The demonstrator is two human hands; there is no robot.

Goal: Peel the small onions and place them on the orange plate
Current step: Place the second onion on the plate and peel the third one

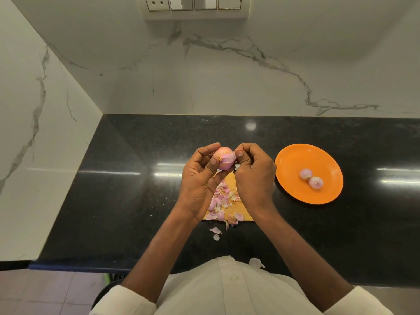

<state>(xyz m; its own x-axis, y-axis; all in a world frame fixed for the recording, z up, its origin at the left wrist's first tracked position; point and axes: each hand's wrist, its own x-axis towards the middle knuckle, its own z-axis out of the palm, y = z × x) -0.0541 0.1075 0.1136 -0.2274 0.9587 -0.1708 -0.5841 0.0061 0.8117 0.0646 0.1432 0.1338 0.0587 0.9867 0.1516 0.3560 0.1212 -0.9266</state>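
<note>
A small pink onion is held up above the black counter, between both hands. My left hand grips it from the left, thumb on its front and fingers curled over the top. My right hand pinches the onion's right side with thumb and curled fingers. The orange plate lies on the counter to the right of my hands, with two peeled onions touching each other near its middle.
Under my hands lies a wooden cutting board covered with pink onion skins. A few skins have fallen on the black counter in front of it. Marble walls stand behind and at the left.
</note>
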